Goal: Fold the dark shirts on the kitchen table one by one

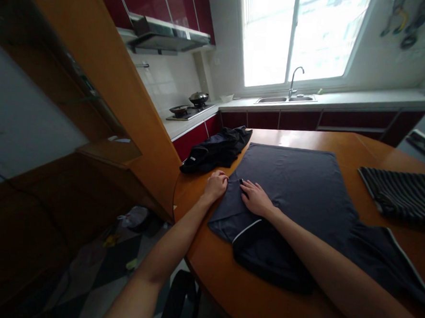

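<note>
A dark grey shirt (293,183) with black parts and thin white trim lies spread over the wooden table. My left hand (216,184) is at its left edge, fingers curled in and closed on the fabric there. To the right of it, my right hand (256,198) rests palm down on the cloth, fingers stretched out. Beside those fingertips shows a small black-and-white patch on the shirt. One black part with a white edge (264,253) is folded below my right wrist, partly covered by the forearm. Another trimmed part of the shirt reaches toward the lower right.
Crumpled dark clothing (218,150) lies at the table's (196,239) far left edge. A striped folded cloth (405,192) is on the right. Behind are a sink (286,100), a stove (191,113) with pans and a window. A wooden partition (143,111) stands at left.
</note>
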A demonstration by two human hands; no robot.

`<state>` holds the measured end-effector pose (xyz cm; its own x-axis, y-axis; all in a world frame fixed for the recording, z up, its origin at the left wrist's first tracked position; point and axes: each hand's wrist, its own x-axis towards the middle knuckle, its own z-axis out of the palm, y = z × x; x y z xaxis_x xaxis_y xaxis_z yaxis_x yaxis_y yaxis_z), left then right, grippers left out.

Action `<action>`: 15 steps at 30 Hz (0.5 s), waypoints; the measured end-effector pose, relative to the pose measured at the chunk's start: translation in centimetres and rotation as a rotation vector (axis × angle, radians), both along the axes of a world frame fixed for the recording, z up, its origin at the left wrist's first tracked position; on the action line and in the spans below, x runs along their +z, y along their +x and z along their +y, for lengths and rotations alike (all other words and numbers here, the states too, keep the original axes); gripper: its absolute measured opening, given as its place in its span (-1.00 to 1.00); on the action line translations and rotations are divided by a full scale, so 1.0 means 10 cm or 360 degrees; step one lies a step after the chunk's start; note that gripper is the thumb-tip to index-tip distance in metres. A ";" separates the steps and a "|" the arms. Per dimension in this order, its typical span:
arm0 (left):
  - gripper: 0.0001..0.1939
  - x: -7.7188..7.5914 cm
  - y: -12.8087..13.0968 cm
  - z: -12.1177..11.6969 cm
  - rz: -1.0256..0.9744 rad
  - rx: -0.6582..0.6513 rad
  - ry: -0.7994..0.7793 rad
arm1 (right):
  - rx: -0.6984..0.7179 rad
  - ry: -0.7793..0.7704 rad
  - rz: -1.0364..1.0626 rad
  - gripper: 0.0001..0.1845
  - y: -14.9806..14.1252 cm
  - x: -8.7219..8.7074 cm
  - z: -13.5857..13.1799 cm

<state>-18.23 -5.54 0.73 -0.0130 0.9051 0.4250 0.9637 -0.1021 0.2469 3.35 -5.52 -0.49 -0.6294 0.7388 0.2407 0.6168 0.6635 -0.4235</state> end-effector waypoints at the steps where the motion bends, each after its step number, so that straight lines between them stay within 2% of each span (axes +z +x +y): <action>1: -0.73 0.00 0.01 -0.01 -0.0022 0.0005 0.0022 | 0.0004 -0.0005 -0.0003 -0.49 0.00 0.01 0.00; 5: -0.69 0.00 0.04 -0.05 0.0025 -0.0239 -0.0017 | -0.0005 -0.0019 -0.0022 -0.48 0.01 0.03 -0.01; 11: -0.72 -0.01 -0.02 -0.04 -0.0033 -0.0058 -0.0051 | -0.0016 -0.0040 -0.0023 -0.48 0.00 0.02 -0.01; 15: -0.62 0.00 -0.05 -0.05 -0.0224 -0.0200 0.0039 | -0.0012 -0.0037 -0.0026 -0.48 0.00 0.01 0.00</action>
